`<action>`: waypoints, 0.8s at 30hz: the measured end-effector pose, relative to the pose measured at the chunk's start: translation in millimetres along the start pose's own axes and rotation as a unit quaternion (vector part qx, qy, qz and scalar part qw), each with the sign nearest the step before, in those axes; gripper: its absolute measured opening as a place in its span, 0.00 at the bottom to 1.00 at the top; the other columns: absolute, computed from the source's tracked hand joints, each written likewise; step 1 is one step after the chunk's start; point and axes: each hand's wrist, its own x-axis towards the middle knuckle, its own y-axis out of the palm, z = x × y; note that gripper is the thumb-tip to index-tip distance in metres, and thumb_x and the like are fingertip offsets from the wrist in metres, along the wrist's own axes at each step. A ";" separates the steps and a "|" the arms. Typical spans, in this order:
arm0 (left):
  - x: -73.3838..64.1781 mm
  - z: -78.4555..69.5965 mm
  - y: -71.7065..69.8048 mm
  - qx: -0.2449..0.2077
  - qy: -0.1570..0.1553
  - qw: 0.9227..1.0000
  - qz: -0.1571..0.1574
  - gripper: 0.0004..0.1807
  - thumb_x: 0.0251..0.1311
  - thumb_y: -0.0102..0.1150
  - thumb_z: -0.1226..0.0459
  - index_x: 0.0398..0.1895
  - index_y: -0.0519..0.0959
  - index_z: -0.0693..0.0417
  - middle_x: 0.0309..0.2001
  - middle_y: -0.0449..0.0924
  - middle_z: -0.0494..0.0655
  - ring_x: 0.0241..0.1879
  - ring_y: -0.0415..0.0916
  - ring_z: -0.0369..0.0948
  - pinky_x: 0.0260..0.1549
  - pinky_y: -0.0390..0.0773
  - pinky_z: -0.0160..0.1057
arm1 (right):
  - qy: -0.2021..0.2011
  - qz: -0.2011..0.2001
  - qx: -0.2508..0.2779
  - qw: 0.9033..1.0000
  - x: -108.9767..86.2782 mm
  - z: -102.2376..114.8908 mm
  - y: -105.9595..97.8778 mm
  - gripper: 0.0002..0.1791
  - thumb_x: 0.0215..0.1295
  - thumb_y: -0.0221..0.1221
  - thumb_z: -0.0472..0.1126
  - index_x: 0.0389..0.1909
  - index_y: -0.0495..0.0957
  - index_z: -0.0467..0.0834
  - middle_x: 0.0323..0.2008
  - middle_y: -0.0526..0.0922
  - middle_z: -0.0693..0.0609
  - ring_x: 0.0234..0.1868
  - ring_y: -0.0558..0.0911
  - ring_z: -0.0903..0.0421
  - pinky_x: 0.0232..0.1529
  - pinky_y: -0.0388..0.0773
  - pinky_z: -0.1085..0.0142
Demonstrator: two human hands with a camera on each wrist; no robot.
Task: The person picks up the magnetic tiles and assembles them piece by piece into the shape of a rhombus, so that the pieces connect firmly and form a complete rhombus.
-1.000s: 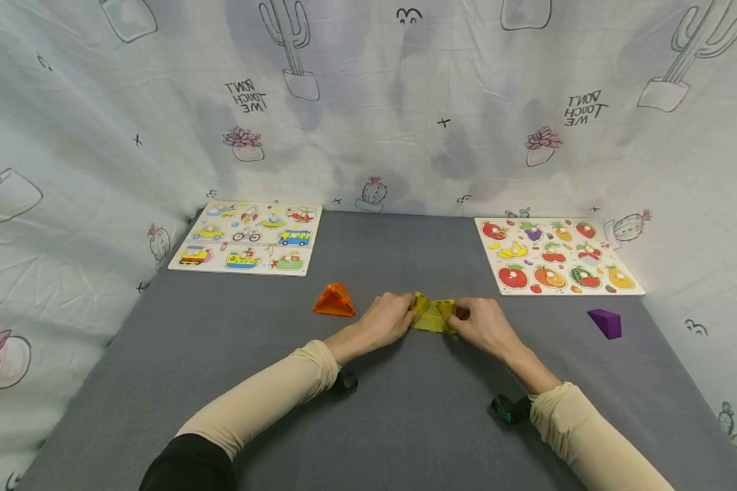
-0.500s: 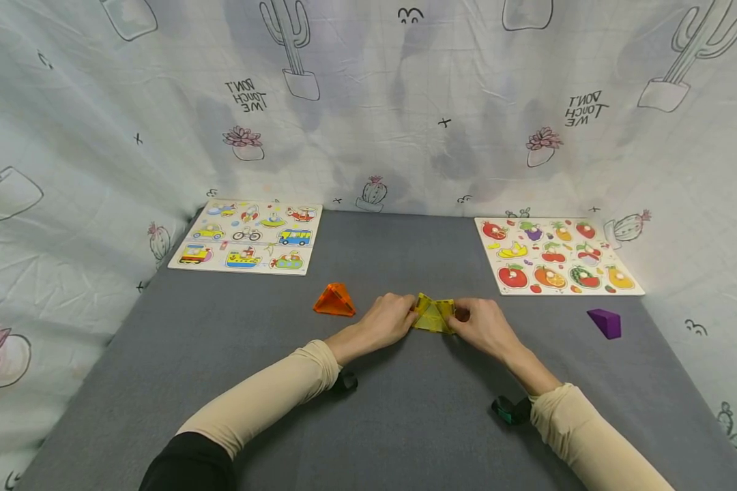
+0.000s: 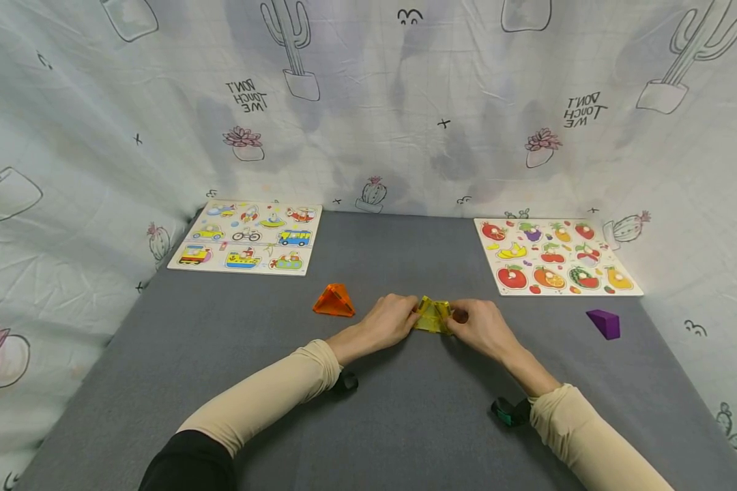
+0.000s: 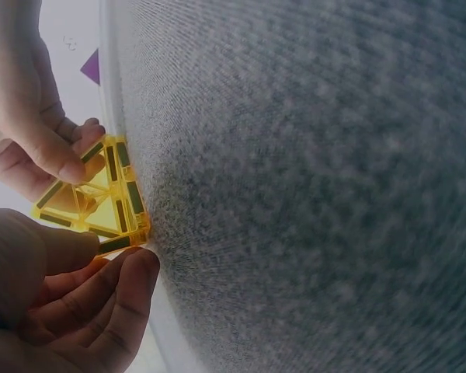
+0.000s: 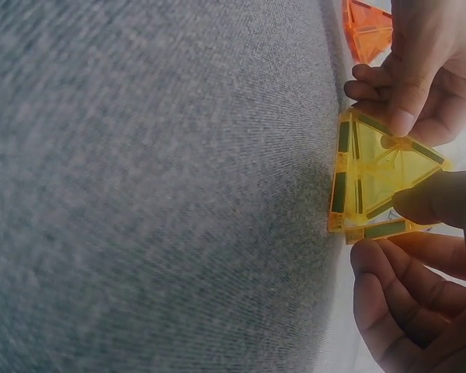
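Both hands meet at a set of yellow see-through triangular magnetic tiles (image 3: 430, 318) on the grey table. My left hand (image 3: 388, 320) pinches the left tile between thumb and fingers; my right hand (image 3: 480, 326) pinches the right one. In the left wrist view, the yellow tiles (image 4: 101, 194) lean inward above a base tile, dark magnet strips along their edges. The right wrist view shows the yellow tiles (image 5: 380, 171) with a small gap near the right hand's tile. An orange tile pyramid (image 3: 334, 300) stands just left of the left hand.
A purple wedge-shaped block (image 3: 604, 324) lies to the right. At the back are a vehicle puzzle board (image 3: 267, 266) on the left and a fruit puzzle board (image 3: 494, 269) on the right. A patterned white cloth (image 3: 368, 123) rises behind the table (image 3: 405, 423).
The tops of the two side tiles have tilted closer together, narrowing the yellow shape. The right hand has shifted slightly left; the orange pyramid and purple block stay put.
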 end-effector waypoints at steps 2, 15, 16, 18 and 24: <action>0.2 -0.6 -0.7 0.000 -0.001 1.000 0.002 0.08 0.67 0.57 0.65 0.28 0.77 0.55 0.21 0.75 0.43 0.19 0.64 0.33 0.19 0.63 0.29 | -0.001 0.000 0.000 1.000 -0.1 -0.2 0.0 0.11 0.55 0.66 0.36 0.38 0.86 0.37 0.27 0.87 0.48 0.26 0.82 0.60 0.28 0.78 0.64; -0.1 0.0 2.2 0.008 0.004 1.000 0.005 0.06 0.68 0.56 0.65 0.32 0.79 0.55 0.26 0.80 0.45 0.21 0.68 0.34 0.21 0.66 0.29 | 0.002 0.011 0.002 1.000 -0.5 0.8 0.7 0.13 0.54 0.66 0.37 0.40 0.85 0.35 0.25 0.86 0.48 0.25 0.80 0.61 0.27 0.77 0.66; 0.0 0.0 2.2 0.009 0.004 1.000 0.005 0.06 0.68 0.56 0.65 0.32 0.79 0.55 0.25 0.80 0.45 0.21 0.68 0.34 0.21 0.65 0.29 | 0.002 0.011 0.001 1.000 -0.6 0.9 0.6 0.13 0.54 0.66 0.37 0.40 0.85 0.35 0.25 0.86 0.48 0.25 0.80 0.61 0.27 0.76 0.66; 0.0 -0.2 2.2 0.010 0.004 1.000 0.006 0.06 0.68 0.56 0.65 0.33 0.79 0.55 0.26 0.80 0.45 0.21 0.68 0.34 0.21 0.65 0.29 | 0.001 0.010 0.000 1.000 -0.7 1.1 0.6 0.13 0.54 0.66 0.37 0.40 0.85 0.35 0.26 0.86 0.48 0.25 0.80 0.61 0.27 0.76 0.66; -0.8 -1.1 1.3 0.008 0.008 1.000 0.007 0.05 0.68 0.56 0.65 0.34 0.79 0.56 0.26 0.81 0.46 0.22 0.68 0.33 0.21 0.66 0.29 | 0.001 0.008 -0.002 1.000 -1.1 0.3 1.3 0.13 0.54 0.67 0.37 0.40 0.85 0.36 0.26 0.87 0.48 0.25 0.80 0.61 0.27 0.77 0.66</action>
